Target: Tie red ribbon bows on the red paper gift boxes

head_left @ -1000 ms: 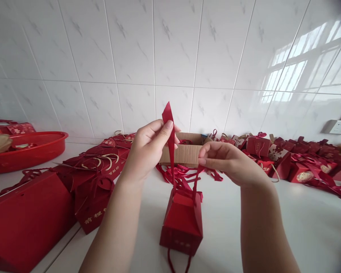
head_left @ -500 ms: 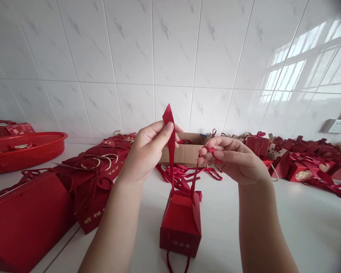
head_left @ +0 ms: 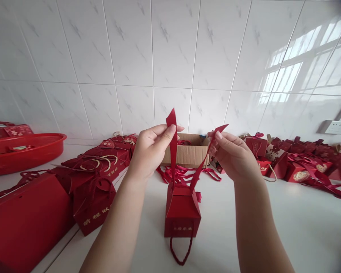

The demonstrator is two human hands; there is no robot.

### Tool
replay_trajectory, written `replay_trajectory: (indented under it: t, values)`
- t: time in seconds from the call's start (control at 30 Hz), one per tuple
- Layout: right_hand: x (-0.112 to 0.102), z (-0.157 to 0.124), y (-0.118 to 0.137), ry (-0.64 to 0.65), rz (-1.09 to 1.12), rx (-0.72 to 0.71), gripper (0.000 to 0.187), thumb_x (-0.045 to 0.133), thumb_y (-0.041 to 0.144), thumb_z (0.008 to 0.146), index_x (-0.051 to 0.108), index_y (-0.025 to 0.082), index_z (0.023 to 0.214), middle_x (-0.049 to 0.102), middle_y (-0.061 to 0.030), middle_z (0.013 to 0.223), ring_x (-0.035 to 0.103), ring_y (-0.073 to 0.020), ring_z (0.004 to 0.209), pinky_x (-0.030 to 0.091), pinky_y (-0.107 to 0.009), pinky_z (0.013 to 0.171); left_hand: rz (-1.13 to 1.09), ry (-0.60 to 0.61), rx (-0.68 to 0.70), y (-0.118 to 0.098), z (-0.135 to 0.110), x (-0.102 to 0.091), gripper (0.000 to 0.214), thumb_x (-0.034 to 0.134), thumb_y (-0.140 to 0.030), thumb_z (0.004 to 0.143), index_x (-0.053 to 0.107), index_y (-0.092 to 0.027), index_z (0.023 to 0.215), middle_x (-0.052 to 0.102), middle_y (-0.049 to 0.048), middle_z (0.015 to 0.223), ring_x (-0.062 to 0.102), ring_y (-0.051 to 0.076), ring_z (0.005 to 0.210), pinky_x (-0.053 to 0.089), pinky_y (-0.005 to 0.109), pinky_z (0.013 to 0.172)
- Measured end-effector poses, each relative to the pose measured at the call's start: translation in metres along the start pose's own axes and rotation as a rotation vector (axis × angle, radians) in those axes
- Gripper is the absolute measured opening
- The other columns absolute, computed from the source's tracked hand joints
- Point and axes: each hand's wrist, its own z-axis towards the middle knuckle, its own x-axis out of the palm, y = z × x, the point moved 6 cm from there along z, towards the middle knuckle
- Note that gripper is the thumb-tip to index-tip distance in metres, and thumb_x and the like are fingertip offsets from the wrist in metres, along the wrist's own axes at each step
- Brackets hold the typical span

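Note:
A small red gift box (head_left: 183, 218) with gold lettering stands on the white table, its dark red cord handle (head_left: 181, 261) lying toward me. A red ribbon (head_left: 173, 155) rises from both sides of the box's top. My left hand (head_left: 156, 148) pinches one ribbon end between thumb and fingers, its tip pointing up. My right hand (head_left: 233, 149) pinches the other end, drawn up and to the right. The two ribbon lengths form a V above the box and do not cross.
Behind the hands stands an open cardboard box (head_left: 186, 156), with loose red ribbons (head_left: 180, 174) before it. Several red gift boxes (head_left: 95, 212) crowd the left, near a red basin (head_left: 52, 151). More decorated boxes (head_left: 301, 167) line the right. A tiled wall (head_left: 173, 49) closes off the back.
My right hand has straightened its bunched ribbon end and raised the tip. The small gift box appears slightly higher in view, and its cord handle now shows fully.

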Motion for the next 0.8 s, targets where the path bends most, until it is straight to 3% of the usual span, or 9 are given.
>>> replay_trajectory:
  t: [0.3,0.57,0.8]
  values:
    - [0.007,-0.005,0.009,-0.178,-0.152,-0.111,0.019,0.069,0.044,0.075,0.072,0.026,0.080,0.067,-0.0012,0.083,0.060,-0.0153,0.077,0.051,-0.030,0.067,-0.063,0.035,-0.073,0.005,-0.004,0.019,0.024,0.072,-0.040,0.072,0.064,-0.017,0.077,0.066,0.0022,0.076,0.061,0.014,0.072,0.048,0.025,0.069]
    - [0.023,-0.011,0.016,-0.149,-0.051,-0.110,0.012,0.073,0.036,0.074,0.074,0.025,0.078,0.071,-0.0014,0.081,0.066,-0.0181,0.086,0.053,-0.034,0.080,-0.024,0.042,-0.012,0.000,-0.010,0.033,0.020,0.069,-0.036,0.076,0.060,-0.018,0.073,0.062,-0.0007,0.072,0.058,0.011,0.069,0.046,0.021,0.064]
    - [0.026,-0.011,0.017,-0.218,-0.101,-0.111,0.012,0.073,0.036,0.073,0.074,0.024,0.073,0.070,-0.0010,0.073,0.065,-0.0190,0.082,0.053,-0.034,0.075,-0.073,0.132,-0.082,0.000,-0.012,0.038,0.019,0.070,-0.035,0.075,0.061,-0.018,0.073,0.062,0.0000,0.075,0.057,0.011,0.070,0.047,0.023,0.066]
